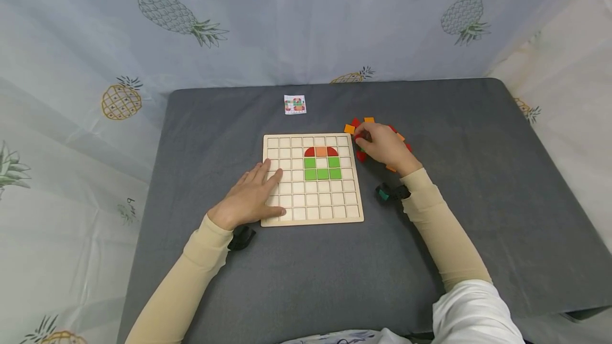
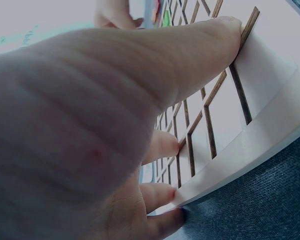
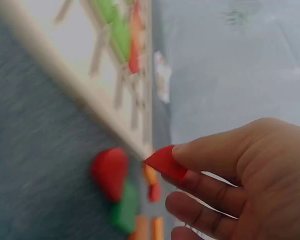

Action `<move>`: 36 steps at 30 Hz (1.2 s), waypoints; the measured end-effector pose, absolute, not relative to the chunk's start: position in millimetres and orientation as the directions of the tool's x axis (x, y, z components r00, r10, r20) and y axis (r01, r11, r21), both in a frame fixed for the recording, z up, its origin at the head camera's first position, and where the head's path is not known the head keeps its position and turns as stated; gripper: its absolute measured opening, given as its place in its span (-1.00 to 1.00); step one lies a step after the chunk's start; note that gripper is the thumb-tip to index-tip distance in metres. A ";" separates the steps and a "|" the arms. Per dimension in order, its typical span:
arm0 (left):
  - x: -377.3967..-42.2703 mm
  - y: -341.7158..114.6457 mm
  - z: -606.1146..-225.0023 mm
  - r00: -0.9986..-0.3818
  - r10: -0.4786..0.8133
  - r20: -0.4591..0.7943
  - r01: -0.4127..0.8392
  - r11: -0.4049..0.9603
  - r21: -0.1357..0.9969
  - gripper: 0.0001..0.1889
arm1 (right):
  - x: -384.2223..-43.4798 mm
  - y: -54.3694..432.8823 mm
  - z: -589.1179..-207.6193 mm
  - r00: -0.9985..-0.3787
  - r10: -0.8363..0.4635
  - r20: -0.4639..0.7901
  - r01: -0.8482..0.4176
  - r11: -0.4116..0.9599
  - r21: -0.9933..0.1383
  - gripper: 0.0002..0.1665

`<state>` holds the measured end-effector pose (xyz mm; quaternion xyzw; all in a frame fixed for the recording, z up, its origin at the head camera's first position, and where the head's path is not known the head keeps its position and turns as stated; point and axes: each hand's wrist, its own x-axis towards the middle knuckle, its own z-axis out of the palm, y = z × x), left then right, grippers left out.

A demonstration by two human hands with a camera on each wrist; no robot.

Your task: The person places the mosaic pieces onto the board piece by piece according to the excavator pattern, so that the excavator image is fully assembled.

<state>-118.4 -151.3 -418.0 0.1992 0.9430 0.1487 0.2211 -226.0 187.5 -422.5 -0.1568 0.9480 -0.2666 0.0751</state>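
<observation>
A light wooden grid board (image 1: 298,200) lies on the dark cloth, with green squares (image 1: 322,174), an orange square (image 1: 321,152) and two red quarter-round pieces (image 1: 332,151) set in its upper right part. My left hand (image 1: 246,195) rests with spread fingers on the board's left edge; its thumb (image 2: 200,45) lies across the lower cells. Just off the board's upper right corner, my right hand (image 1: 384,147) pinches a red quarter-round piece (image 3: 168,162) between thumb and finger, above the loose pieces.
Loose red, orange and green pieces lie around the right hand, among them a red piece (image 3: 110,172) and a green piece (image 3: 125,207). A small printed pattern card (image 1: 295,104) lies behind the board. Beyond the table (image 1: 215,121) hangs a pineapple-print curtain (image 1: 287,25).
</observation>
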 end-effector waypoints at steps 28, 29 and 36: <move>-118.0 -151.0 -417.6 -0.823 0.440 -0.359 0.309 0.878 0.366 0.00 | -209.2 138.7 -414.8 -0.857 -0.516 0.000 -0.362 0.601 -0.713 -0.85; -118.1 -151.0 -417.6 -0.823 0.440 -0.360 0.309 0.878 0.366 0.00 | -209.0 138.2 -416.5 -0.851 -0.525 0.000 -0.367 0.595 -0.715 -0.84; -118.8 -151.1 -418.3 -0.822 0.441 -0.361 0.311 0.878 0.364 0.00 | -209.2 134.1 -425.1 -0.838 -0.543 -0.050 -0.357 0.615 -0.704 -0.87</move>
